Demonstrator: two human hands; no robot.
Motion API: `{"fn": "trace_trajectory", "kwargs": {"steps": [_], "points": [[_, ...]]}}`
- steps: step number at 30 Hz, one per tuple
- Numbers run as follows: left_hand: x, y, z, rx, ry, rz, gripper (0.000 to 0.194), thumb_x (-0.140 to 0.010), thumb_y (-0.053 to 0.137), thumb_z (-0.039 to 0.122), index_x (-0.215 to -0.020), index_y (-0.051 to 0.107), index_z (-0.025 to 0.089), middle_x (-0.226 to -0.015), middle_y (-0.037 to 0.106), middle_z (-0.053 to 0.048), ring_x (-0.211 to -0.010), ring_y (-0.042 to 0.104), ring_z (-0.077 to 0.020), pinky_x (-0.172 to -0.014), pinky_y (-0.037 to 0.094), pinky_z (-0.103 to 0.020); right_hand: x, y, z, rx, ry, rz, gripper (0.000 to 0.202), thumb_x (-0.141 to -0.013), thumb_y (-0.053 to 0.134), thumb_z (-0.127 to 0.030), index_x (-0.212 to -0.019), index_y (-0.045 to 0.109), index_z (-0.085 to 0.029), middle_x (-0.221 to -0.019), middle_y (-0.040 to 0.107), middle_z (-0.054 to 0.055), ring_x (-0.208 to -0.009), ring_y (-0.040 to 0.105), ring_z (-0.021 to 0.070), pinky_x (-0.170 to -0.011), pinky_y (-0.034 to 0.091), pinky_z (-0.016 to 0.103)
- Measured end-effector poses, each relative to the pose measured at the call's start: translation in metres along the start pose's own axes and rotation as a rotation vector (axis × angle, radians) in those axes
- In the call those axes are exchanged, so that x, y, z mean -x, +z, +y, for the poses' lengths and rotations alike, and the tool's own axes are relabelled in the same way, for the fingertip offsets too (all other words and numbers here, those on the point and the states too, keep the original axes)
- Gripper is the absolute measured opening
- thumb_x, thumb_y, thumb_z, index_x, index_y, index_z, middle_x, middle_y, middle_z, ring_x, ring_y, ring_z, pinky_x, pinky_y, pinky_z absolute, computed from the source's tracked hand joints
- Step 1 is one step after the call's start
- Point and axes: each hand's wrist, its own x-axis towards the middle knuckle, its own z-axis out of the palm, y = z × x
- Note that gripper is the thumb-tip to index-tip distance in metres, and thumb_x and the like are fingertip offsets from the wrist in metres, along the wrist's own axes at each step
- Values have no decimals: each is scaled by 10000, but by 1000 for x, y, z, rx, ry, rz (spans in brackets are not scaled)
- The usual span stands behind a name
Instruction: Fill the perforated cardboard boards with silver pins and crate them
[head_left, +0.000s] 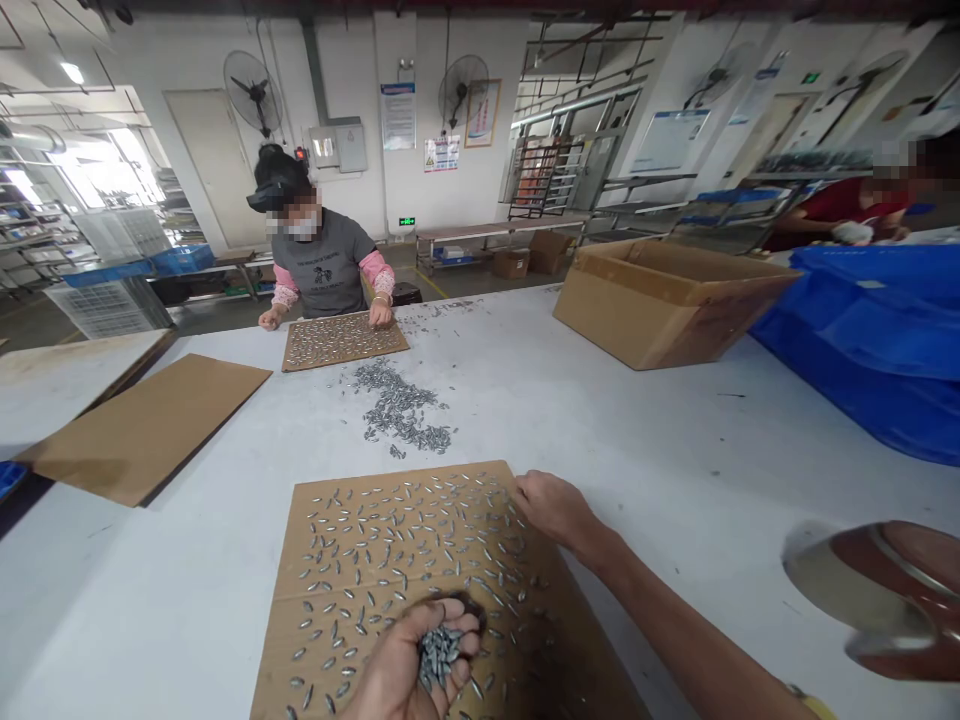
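Note:
Small grey spindle-shaped metal pieces (439,655) lie heaped in the cupped palm of my left hand (397,668), its fingers curled up around them. That hand is over the near part of a brown cardboard sheet (281,610), where many more such pieces are spread out in loose rows. My right hand (559,510) is at the sheet's far right corner, fingers closed together; what the fingertips hold, if anything, is hidden. Beyond the sheet, a loose pile of the same metal pieces (401,405) rests on the white table (600,430).
Across the table a person (326,260) works at another cardboard sheet (289,350) covered with pieces. A bare cardboard sheet (157,425) lies left. To the right are a cardboard box (637,320), blue bins (862,370) and a shiny reddish metal object (900,600).

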Motion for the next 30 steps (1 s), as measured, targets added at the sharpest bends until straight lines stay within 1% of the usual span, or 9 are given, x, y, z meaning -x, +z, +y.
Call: {"fn": "trace_trajectory", "kwargs": {"steps": [4,8,12,14,18,20,25,28,30], "points": [[-1,0,-2,7,2,6,137,-897,696,138,-1001,715,50,-895,793,-132,-671,728,-165,-572,522,-221,12,8,-6,-110,92,-38,276,-956,488,-204,-765,688,-196,-864,731,72,-813,633,188,-650,293,295],[0,-1,-4,20,-15,1,155,-919,675,144,-1030,704,39,-901,792,-140,-676,737,-173,-573,528,-224,11,11,-9,-97,121,-15,236,-909,496,-153,-777,686,-198,-868,729,60,-786,619,173,-633,290,288],[4,-3,-7,41,10,-24,114,-904,687,129,-990,700,56,-900,786,-145,-688,742,-177,-582,527,-219,9,11,-11,-50,68,5,246,-950,479,-145,-870,707,-185,-997,735,101,-896,647,194,-712,349,281],[6,-3,-9,61,21,-42,113,-898,690,129,-985,698,58,-916,785,-154,-708,749,-187,-596,538,-226,10,11,-12,-34,50,-2,256,-969,469,-148,-905,715,-183,-1012,732,114,-908,661,207,-736,370,286],[10,-2,-13,122,22,-73,90,-909,649,111,-952,686,40,-884,775,-166,-705,745,-202,-603,558,-244,15,12,-15,22,56,-14,285,-1005,442,-166,-965,722,-193,-1053,728,119,-916,683,219,-736,398,296],[10,-1,-14,165,22,-84,92,-925,621,107,-949,678,39,-880,772,-168,-708,744,-203,-637,581,-260,19,11,-17,33,60,-22,302,-1014,422,-153,-1010,721,-193,-1082,733,111,-935,688,215,-732,398,294],[7,-5,-21,255,13,-125,121,-938,618,139,-990,669,42,-901,763,-168,-784,757,-218,-733,612,-291,25,7,-24,13,42,-18,309,-993,422,-110,-1045,722,-167,-1105,748,128,-960,682,231,-757,392,311],[5,-8,-26,261,11,-135,146,-926,626,141,-1034,669,53,-895,761,-153,-795,755,-221,-756,614,-306,24,-1,-24,-1,35,-9,303,-986,435,-118,-999,736,-147,-1081,746,149,-948,678,241,-767,393,320],[5,-8,-28,268,16,-138,171,-939,610,161,-1057,664,51,-889,758,-150,-804,754,-228,-774,614,-320,28,-9,-26,-13,42,8,317,-997,425,-143,-994,742,-151,-1087,743,145,-933,673,228,-774,398,315]]}}
